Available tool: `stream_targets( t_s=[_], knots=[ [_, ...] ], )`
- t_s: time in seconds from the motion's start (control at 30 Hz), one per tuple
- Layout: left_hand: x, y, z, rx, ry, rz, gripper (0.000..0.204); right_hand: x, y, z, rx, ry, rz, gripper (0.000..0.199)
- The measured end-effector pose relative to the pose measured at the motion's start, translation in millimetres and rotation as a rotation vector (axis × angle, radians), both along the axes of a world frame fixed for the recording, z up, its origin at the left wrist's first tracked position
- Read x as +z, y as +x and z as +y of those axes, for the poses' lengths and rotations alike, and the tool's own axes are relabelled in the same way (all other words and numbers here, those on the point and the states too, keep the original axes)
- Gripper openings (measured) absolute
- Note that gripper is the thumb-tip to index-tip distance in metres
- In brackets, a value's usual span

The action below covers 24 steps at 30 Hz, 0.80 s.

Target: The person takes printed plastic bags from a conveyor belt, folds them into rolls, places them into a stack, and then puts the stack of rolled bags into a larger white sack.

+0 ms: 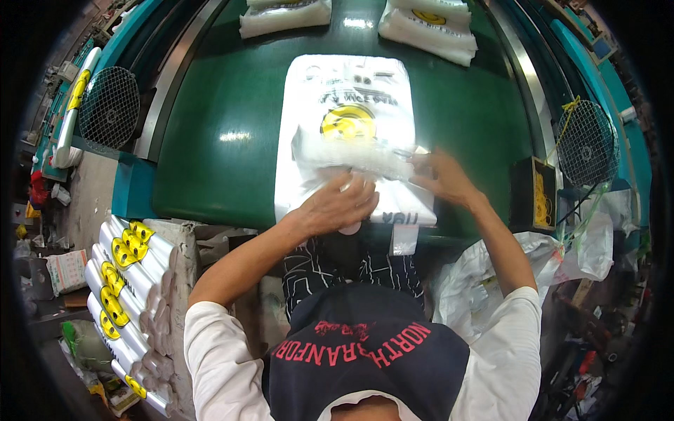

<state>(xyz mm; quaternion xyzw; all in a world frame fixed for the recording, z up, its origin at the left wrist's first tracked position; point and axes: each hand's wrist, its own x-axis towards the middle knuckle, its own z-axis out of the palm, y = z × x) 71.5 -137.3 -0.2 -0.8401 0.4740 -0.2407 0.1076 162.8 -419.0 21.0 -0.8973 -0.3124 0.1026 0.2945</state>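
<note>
A flat stack of white plastic bags (291, 179) with a yellow smiley print lies before me on the green belt. Across its middle runs a folded, frosted-looking edge of plastic (351, 156). My left hand (340, 202) is over the near half of the stack, its fingers curled; a bit of white shows among them, too blurred to name. At the right end of the fold, the fingers of my right hand (446, 179) close on the plastic. Motion smears both hands slightly. A small white tag-like piece (404, 239) hangs at the near edge.
Two more folded bag bundles (428, 31) lie farther up the green belt (217, 140). Rolled white bags (133, 295) are piled at my left. Mesh-covered fans (109, 109) flank the belt. An open dark box (533, 195) with yellow contents stands at the right, near crumpled plastic sacks (484, 274).
</note>
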Motion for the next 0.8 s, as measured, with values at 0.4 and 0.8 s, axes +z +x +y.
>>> stream_targets(
  t_s=[0.4,0.8],
  knots=[
    [25.4,32.0,56.5,0.673,-0.273,0.56,0.026,14.3,18.9,35.5,-0.041,-0.359,-0.019,0.044],
    [10.7,75.9,9.5,0.56,-0.382,0.654,0.057,49.3,10.6,-136.4,-0.778,-0.064,-0.506,0.02]
  ],
)
